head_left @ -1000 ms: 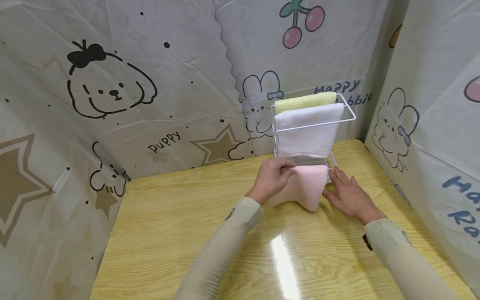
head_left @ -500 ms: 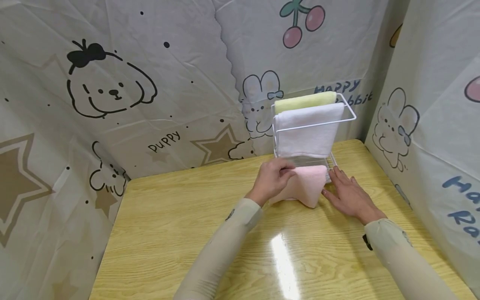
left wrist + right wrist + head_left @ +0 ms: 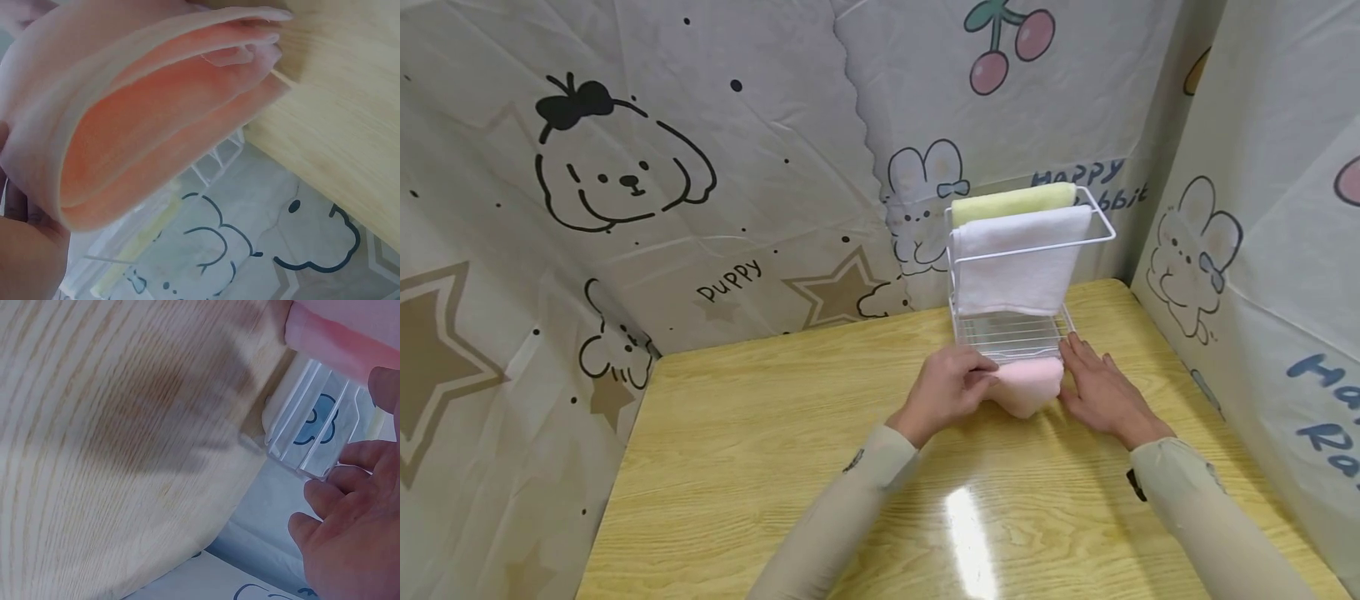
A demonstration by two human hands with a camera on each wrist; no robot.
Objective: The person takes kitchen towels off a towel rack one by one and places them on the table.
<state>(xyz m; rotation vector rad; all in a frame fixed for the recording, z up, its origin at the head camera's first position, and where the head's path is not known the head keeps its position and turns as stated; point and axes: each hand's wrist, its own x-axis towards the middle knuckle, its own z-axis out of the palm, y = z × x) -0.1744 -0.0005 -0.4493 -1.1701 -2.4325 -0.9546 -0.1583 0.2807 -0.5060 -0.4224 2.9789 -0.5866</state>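
1. Between your two hands is the pink towel, folded, its upper edge at the near side of the white wire rack; whether its lower end touches the tabletop is unclear.
2. Your left hand pinches the towel's upper edge near its left end, thumb towards you. Your right hand has its fingers extended along the rack's right side and grips nothing; its thumb lies near the towel's right end.
3. Expect the cloth to be light, limp and soft, with enough nap to give your fingertips good purchase. It is not fragile, but it will likely sag wherever you leave it unsupported.
4. From the left wrist, the layers gape below the fold, so pinching only the outer one could let the inner ones slide.
5. A better hold would be through all layers, one hand at each end of the fold.
6. The rack looks light too, so your right hand could steady it; beyond your hands it carries a white towel and a yellow towel.
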